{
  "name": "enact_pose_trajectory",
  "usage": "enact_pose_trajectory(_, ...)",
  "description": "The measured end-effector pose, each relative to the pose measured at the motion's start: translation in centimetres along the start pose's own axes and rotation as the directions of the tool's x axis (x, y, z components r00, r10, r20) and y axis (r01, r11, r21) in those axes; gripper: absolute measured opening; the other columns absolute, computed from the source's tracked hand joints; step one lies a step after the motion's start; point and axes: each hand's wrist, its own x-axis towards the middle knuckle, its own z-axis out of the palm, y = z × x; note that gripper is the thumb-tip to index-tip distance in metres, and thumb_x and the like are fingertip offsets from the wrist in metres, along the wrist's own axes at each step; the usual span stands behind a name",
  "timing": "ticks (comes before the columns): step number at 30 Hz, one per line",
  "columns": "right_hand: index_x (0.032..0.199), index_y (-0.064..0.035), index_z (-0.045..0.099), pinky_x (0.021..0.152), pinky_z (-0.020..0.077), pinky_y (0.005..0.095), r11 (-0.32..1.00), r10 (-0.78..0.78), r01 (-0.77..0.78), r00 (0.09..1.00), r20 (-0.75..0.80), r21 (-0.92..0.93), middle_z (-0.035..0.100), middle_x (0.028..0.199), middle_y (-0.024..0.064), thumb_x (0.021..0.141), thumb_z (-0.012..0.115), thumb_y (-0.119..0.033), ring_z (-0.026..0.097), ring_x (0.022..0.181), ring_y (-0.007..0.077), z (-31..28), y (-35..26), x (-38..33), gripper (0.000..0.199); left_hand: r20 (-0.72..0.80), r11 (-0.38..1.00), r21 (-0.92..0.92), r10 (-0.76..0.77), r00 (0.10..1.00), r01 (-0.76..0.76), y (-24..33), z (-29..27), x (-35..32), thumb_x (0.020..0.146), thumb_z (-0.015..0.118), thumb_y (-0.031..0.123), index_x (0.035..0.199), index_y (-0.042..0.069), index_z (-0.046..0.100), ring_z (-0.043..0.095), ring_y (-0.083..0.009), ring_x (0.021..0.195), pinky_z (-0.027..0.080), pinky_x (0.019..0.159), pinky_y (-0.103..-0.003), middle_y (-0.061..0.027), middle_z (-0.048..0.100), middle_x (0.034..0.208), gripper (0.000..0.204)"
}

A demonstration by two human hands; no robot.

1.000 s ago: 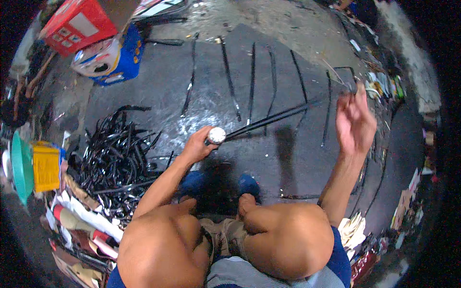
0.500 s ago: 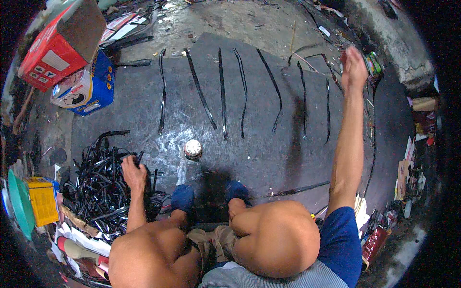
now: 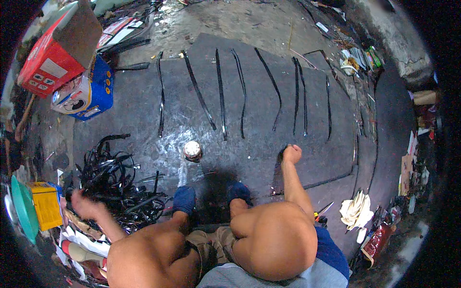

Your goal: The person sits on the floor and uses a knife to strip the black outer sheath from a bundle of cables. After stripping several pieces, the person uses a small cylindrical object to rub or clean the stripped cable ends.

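Left fingers (image 3: 79,201) near strips (image 3: 117,181), yellow box (image 3: 46,205)

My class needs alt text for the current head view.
A person's right hand is over a dark mat near a row of black strips; the blurred left hand is beside a tangled black pile. A white-topped object stands between the hands.

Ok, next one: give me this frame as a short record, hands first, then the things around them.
Left hand: blurred, by the near-left edge of the black strip heap; grip unclear
Right hand: over the dark mat; grip unclear
Row of black strips: laid out, spaced, running away from the person
Round white-topped object: on the mat, between heap and right hand
Far left: red carton, blue carton
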Motion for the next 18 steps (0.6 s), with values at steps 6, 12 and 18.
enact_pose_trajectory(6, 0.112, -0.0053, 0.065, 0.079, 0.053, 0.0342, 0.919, -0.394, 0.153, 0.359, 0.846, 0.363, 0.068, 0.093, 0.0089, 0.075, 0.08, -0.018, 0.065, 0.087, 0.0204, -3.4, -12.5, -14.5, 0.042, -0.771, 0.935, -0.247, -0.029, 0.636, -0.256, 2.9, -18.7, 7.5, 0.082, 0.073, 0.009, 0.103, 0.005, 0.071, 0.068, -0.0255, 0.086, 0.056, 0.077, -0.036, -0.0143, 0.072, 0.098, 0.022)
enact_pose_trajectory(12, 0.133, -0.0093, 0.051, 0.082, 0.0528, 0.0401, 0.616, -0.71, 0.516, 0.038, 0.703, 0.595, 0.054, 0.119, 0.0155, 0.069, 0.087, -0.025, 0.063, 0.099, 0.0296, -5.1, -18.6, -24.8, 0.075, -0.221, 0.628, -0.424, 0.627, 0.747, -0.652, 17.9, -10.5, -2.4, 0.08, 0.075, 0.0, 0.103, 0.002, 0.069, 0.067, -0.0232, 0.082, 0.056, 0.076, -0.035, -0.0122, 0.071, 0.094, 0.023)
enact_pose_trajectory(18, 0.123, -0.0052, 0.053, 0.086, 0.0534, 0.0378, 0.661, -0.723, 0.349, 0.058, 0.689, 0.665, 0.065, 0.106, 0.0116, 0.07, 0.089, -0.023, 0.067, 0.097, 0.0269, -2.5, -18.4, -28.2, 0.067, 0.781, 0.713, -0.607, 0.456, 0.426, 0.35, 21.1, 1.1, -17.4, 0.082, 0.07, 0.007, 0.098, 0.003, 0.071, 0.059, -0.0112, 0.057, 0.044, 0.049, -0.027, -0.0036, 0.066, 0.076, 0.017)
